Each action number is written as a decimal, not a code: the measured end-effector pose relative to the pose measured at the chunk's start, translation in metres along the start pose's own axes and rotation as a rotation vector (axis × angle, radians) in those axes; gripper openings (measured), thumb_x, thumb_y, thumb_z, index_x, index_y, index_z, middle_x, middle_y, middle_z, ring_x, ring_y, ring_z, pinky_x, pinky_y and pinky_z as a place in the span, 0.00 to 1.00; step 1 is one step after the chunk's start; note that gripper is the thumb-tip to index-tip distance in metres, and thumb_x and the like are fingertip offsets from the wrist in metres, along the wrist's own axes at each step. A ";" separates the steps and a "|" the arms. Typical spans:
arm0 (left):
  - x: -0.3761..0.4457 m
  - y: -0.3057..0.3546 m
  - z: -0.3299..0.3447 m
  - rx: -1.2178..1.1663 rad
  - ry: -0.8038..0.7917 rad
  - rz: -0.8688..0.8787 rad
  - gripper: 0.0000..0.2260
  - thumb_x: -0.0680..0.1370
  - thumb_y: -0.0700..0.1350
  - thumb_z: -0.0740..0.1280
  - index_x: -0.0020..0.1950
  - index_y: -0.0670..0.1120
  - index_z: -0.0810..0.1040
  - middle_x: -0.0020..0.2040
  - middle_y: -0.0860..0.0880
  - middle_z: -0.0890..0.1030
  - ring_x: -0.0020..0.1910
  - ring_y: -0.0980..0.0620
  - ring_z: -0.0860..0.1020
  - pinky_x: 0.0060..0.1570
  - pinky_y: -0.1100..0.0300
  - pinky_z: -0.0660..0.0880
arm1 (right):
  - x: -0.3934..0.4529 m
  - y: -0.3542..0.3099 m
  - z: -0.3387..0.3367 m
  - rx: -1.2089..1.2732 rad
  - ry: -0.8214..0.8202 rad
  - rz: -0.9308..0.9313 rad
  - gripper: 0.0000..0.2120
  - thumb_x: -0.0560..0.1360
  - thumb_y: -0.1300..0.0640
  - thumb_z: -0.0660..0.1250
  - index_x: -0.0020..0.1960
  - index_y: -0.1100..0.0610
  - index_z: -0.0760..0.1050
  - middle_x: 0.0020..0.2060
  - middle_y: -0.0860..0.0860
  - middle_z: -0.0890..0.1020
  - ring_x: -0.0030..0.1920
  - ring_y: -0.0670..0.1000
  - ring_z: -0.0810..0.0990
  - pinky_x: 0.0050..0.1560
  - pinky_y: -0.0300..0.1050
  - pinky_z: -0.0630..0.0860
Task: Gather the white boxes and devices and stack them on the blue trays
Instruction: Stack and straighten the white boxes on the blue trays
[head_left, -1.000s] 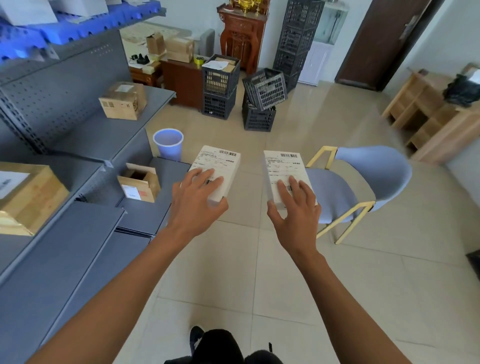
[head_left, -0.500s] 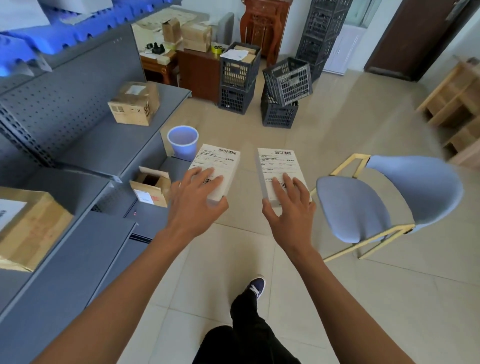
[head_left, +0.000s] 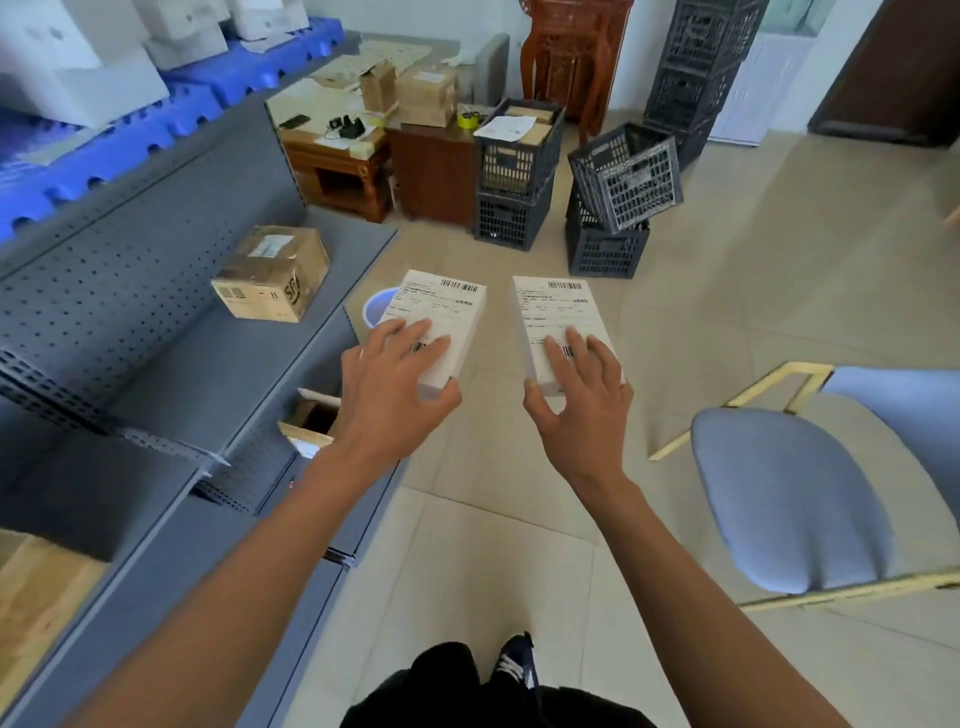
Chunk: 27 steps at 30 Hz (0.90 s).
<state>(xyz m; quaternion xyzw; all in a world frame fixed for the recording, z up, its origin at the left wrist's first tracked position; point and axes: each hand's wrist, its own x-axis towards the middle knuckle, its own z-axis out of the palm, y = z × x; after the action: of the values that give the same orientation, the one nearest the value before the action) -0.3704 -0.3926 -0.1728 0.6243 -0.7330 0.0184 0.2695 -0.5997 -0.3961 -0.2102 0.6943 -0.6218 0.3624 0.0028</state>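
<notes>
My left hand (head_left: 387, 395) grips the near end of a flat white box (head_left: 439, 312) with a barcode label on top. My right hand (head_left: 582, 400) holds a second white labelled box (head_left: 558, 317) the same way. Both boxes are carried side by side, level, above the tiled floor. Blue trays (head_left: 156, 124) run along the top of the grey shelving at upper left, and several white boxes (head_left: 78, 67) stand stacked on them.
Grey metal shelving (head_left: 171, 374) lines my left, with a brown carton (head_left: 272, 273) on one shelf and a small open carton (head_left: 311, 421) lower down. A blue chair (head_left: 795, 493) stands at right. Black crates (head_left: 618, 192) and wooden desks (head_left: 358, 156) sit ahead.
I have walked forward with both boxes held. The chair slid to the right and nearer, and the blue trays with white boxes came into fuller view at upper left.
</notes>
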 end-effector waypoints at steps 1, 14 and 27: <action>0.012 -0.002 0.000 0.000 0.022 -0.005 0.24 0.72 0.61 0.63 0.63 0.51 0.82 0.70 0.50 0.78 0.72 0.46 0.70 0.61 0.41 0.71 | 0.015 0.001 0.005 0.007 0.005 -0.012 0.25 0.77 0.42 0.62 0.71 0.51 0.74 0.74 0.51 0.71 0.74 0.57 0.66 0.60 0.63 0.70; 0.179 -0.076 -0.008 -0.004 0.227 -0.014 0.24 0.73 0.59 0.64 0.63 0.49 0.83 0.69 0.48 0.79 0.70 0.44 0.72 0.62 0.41 0.72 | 0.211 -0.018 0.085 0.096 0.049 -0.128 0.26 0.76 0.42 0.62 0.71 0.51 0.75 0.73 0.50 0.72 0.74 0.57 0.66 0.61 0.63 0.71; 0.304 -0.142 -0.076 0.079 0.339 -0.085 0.26 0.72 0.63 0.61 0.67 0.54 0.81 0.71 0.54 0.77 0.72 0.49 0.69 0.63 0.43 0.69 | 0.369 -0.104 0.137 0.215 0.131 -0.317 0.25 0.76 0.44 0.64 0.70 0.54 0.76 0.71 0.53 0.75 0.71 0.59 0.70 0.61 0.63 0.73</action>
<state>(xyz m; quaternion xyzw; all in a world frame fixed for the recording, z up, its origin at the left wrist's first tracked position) -0.2333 -0.6720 -0.0251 0.6529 -0.6486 0.1410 0.3649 -0.4543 -0.7524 -0.0775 0.7547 -0.4610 0.4661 0.0261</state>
